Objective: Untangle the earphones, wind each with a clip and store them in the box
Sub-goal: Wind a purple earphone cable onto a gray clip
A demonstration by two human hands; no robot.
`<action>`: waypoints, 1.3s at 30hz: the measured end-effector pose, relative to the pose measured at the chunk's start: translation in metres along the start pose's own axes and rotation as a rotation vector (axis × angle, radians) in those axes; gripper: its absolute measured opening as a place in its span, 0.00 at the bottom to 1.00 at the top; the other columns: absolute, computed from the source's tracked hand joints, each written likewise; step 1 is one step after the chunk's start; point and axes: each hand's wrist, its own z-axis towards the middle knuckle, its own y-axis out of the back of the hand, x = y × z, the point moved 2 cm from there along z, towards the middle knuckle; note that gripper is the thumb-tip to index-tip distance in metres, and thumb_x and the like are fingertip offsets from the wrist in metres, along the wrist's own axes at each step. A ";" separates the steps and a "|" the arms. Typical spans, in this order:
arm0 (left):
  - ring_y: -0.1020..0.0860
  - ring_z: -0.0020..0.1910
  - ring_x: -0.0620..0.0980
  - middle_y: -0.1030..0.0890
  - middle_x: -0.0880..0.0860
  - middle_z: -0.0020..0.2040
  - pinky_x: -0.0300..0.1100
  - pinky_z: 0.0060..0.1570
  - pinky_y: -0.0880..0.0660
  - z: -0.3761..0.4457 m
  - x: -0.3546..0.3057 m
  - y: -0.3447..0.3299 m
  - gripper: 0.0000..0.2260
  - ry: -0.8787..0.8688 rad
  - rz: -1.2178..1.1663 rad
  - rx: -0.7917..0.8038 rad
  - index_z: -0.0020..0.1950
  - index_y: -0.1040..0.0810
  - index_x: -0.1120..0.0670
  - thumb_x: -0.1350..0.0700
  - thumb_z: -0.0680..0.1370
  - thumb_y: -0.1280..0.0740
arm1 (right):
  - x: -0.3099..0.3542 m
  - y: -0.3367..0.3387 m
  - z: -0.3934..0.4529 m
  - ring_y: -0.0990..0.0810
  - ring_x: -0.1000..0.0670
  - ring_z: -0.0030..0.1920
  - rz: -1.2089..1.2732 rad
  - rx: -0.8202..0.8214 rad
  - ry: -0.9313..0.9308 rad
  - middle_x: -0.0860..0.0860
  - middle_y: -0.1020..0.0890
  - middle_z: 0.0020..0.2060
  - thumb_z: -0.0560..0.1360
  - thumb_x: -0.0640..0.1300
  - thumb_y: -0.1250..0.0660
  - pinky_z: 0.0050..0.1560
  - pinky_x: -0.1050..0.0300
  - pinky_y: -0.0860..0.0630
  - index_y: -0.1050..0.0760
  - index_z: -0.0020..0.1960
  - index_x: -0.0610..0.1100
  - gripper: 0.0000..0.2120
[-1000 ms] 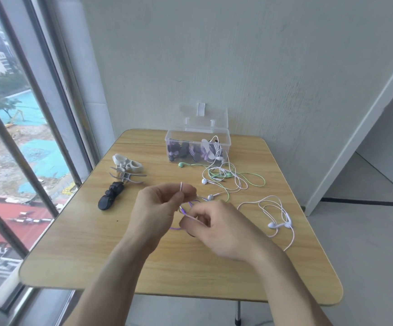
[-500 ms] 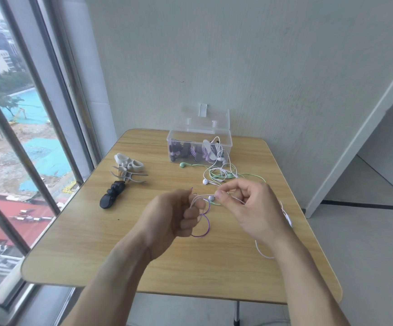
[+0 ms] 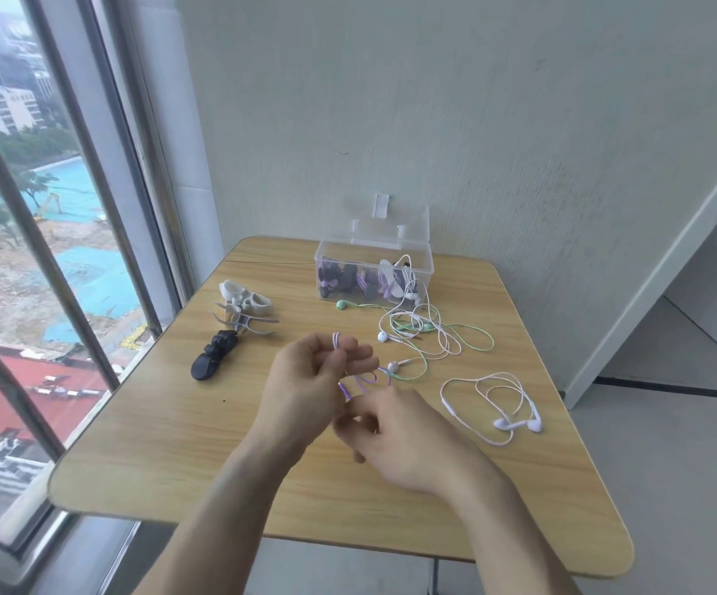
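Note:
My left hand (image 3: 305, 388) is raised over the table's middle, fingers curled, pinching a loop of the purple earphone cable (image 3: 365, 377). My right hand (image 3: 395, 435) sits just below and right of it, pinching the same cable near its purple plug. A clear plastic box (image 3: 373, 268) with its lid up stands at the back and holds several wound earphones. In front of it lies a tangle of white and green earphones (image 3: 425, 332). A pink-white earphone set (image 3: 498, 401) lies loose to the right. White clips (image 3: 245, 311) and a black clip (image 3: 212, 356) lie at the left.
The wooden table (image 3: 176, 444) stands in a corner, with a tall window along its left side and a wall behind. Its rounded front edge is close to me. Grey floor and a doorway lie to the right.
My right hand has dropped from up at the right to just below my left hand, bringing the cable's end with it. My left hand rose a little, and the pink-white set is uncovered.

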 end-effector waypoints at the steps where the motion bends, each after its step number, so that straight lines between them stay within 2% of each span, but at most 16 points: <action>1: 0.14 0.46 0.50 0.13 0.54 0.47 0.35 0.28 0.26 0.001 0.001 0.001 0.09 -0.034 0.086 -0.002 0.51 0.24 0.61 0.67 0.83 0.44 | 0.001 0.002 0.000 0.19 0.54 0.38 0.019 -0.014 0.000 0.59 0.18 0.34 0.80 0.48 0.36 0.40 0.54 0.25 0.22 0.37 0.49 0.13; 3: 0.15 0.41 0.50 0.13 0.52 0.44 0.42 0.33 0.21 0.002 0.002 0.002 0.11 -0.076 0.213 0.024 0.50 0.23 0.60 0.68 0.82 0.43 | 0.000 0.010 -0.001 0.17 0.60 0.47 0.077 -0.070 0.028 0.61 0.24 0.24 0.78 0.47 0.34 0.44 0.55 0.24 0.25 0.32 0.43 0.17; 4: 0.15 0.41 0.49 0.13 0.51 0.44 0.45 0.39 0.19 0.001 0.003 0.003 0.11 -0.087 0.273 0.043 0.50 0.22 0.58 0.68 0.82 0.43 | -0.002 0.015 -0.001 0.19 0.66 0.45 0.101 -0.111 0.051 0.57 0.28 0.22 0.78 0.46 0.33 0.43 0.56 0.24 0.25 0.32 0.40 0.18; 6: 0.16 0.42 0.47 0.13 0.50 0.43 0.43 0.47 0.21 0.001 0.003 0.005 0.12 -0.105 0.418 0.151 0.50 0.19 0.56 0.67 0.82 0.41 | -0.005 0.025 -0.003 0.26 0.62 0.33 0.168 -0.192 0.083 0.52 0.29 0.22 0.77 0.47 0.30 0.36 0.56 0.28 0.21 0.34 0.38 0.16; 9: 0.19 0.33 0.47 0.16 0.53 0.39 0.36 0.33 0.28 -0.008 0.000 -0.002 0.14 -0.044 0.457 0.443 0.47 0.22 0.57 0.67 0.83 0.45 | -0.013 0.039 -0.007 0.23 0.48 0.32 0.301 -0.254 0.121 0.48 0.18 0.27 0.75 0.45 0.27 0.41 0.49 0.22 0.17 0.35 0.43 0.12; 11: 0.25 0.29 0.48 0.20 0.56 0.37 0.34 0.25 0.36 -0.011 -0.002 -0.007 0.12 0.073 0.273 0.490 0.49 0.23 0.61 0.66 0.84 0.46 | -0.016 0.045 -0.008 0.20 0.46 0.34 0.360 -0.303 0.131 0.49 0.16 0.29 0.75 0.46 0.25 0.45 0.45 0.21 0.16 0.35 0.46 0.10; 13: 0.30 0.26 0.47 0.25 0.57 0.33 0.33 0.23 0.39 -0.010 -0.001 -0.009 0.12 0.167 0.136 0.457 0.48 0.23 0.61 0.62 0.84 0.44 | -0.018 0.048 -0.008 0.20 0.47 0.35 0.391 -0.334 0.148 0.50 0.16 0.30 0.74 0.46 0.24 0.44 0.46 0.22 0.15 0.36 0.47 0.09; 17: 0.42 0.25 0.48 0.32 0.54 0.29 0.34 0.23 0.45 -0.006 0.000 -0.009 0.10 0.226 0.086 0.494 0.39 0.24 0.55 0.53 0.78 0.37 | -0.020 0.042 -0.007 0.21 0.38 0.34 0.381 -0.334 0.182 0.47 0.15 0.31 0.74 0.49 0.25 0.41 0.41 0.23 0.15 0.37 0.48 0.09; 22: 0.45 0.24 0.47 0.38 0.52 0.25 0.36 0.24 0.50 -0.004 -0.003 -0.002 0.18 0.341 0.101 0.388 0.31 0.34 0.52 0.54 0.82 0.41 | -0.026 0.042 -0.002 0.30 0.52 0.30 0.373 -0.403 0.139 0.39 0.19 0.33 0.72 0.50 0.23 0.34 0.55 0.30 0.17 0.41 0.48 0.07; 25: 0.47 0.22 0.47 0.42 0.50 0.24 0.39 0.25 0.53 -0.004 -0.007 -0.001 0.21 0.351 -0.163 0.276 0.28 0.41 0.50 0.55 0.81 0.41 | -0.026 0.046 -0.003 0.31 0.56 0.29 0.392 -0.380 0.119 0.50 0.22 0.27 0.73 0.50 0.25 0.33 0.61 0.33 0.17 0.39 0.47 0.08; 27: 0.45 0.21 0.47 0.40 0.50 0.25 0.40 0.24 0.51 -0.004 -0.012 -0.004 0.18 0.329 -0.447 0.257 0.30 0.38 0.51 0.54 0.80 0.42 | -0.024 0.044 -0.003 0.33 0.56 0.28 0.356 -0.352 0.122 0.56 0.27 0.26 0.76 0.51 0.29 0.32 0.62 0.35 0.17 0.39 0.47 0.10; 29: 0.39 0.21 0.47 0.36 0.50 0.28 0.37 0.22 0.47 -0.002 -0.015 -0.005 0.17 0.300 -0.688 0.199 0.34 0.33 0.53 0.52 0.82 0.44 | -0.022 0.039 -0.001 0.34 0.54 0.29 0.278 -0.320 0.108 0.53 0.29 0.27 0.79 0.52 0.32 0.33 0.57 0.35 0.17 0.41 0.47 0.12; 31: 0.30 0.25 0.47 0.29 0.51 0.31 0.35 0.20 0.39 0.003 -0.013 -0.003 0.16 0.277 -0.783 0.082 0.39 0.29 0.55 0.49 0.83 0.45 | -0.022 0.032 0.002 0.33 0.53 0.30 0.195 -0.274 0.079 0.50 0.28 0.28 0.80 0.53 0.34 0.34 0.55 0.34 0.17 0.43 0.44 0.14; 34: 0.18 0.34 0.50 0.18 0.54 0.39 0.35 0.21 0.36 0.011 -0.006 0.003 0.15 0.209 -0.660 -0.106 0.46 0.25 0.57 0.49 0.84 0.45 | -0.021 0.025 0.001 0.32 0.52 0.32 0.082 -0.199 0.054 0.41 0.25 0.31 0.80 0.54 0.34 0.34 0.51 0.33 0.18 0.44 0.42 0.17; 36: 0.17 0.35 0.50 0.15 0.54 0.40 0.37 0.21 0.39 0.013 -0.005 0.005 0.15 0.154 -0.348 -0.189 0.48 0.23 0.58 0.52 0.84 0.44 | -0.019 0.023 0.000 0.31 0.53 0.31 0.064 -0.129 0.026 0.43 0.26 0.30 0.79 0.53 0.33 0.34 0.50 0.32 0.19 0.38 0.49 0.14; 39: 0.21 0.31 0.48 0.16 0.53 0.35 0.34 0.22 0.36 0.010 -0.004 0.002 0.15 0.106 0.197 -0.072 0.45 0.20 0.61 0.56 0.83 0.42 | -0.016 0.023 -0.002 0.34 0.53 0.30 0.110 -0.056 0.024 0.53 0.29 0.28 0.77 0.51 0.31 0.34 0.56 0.35 0.22 0.33 0.51 0.15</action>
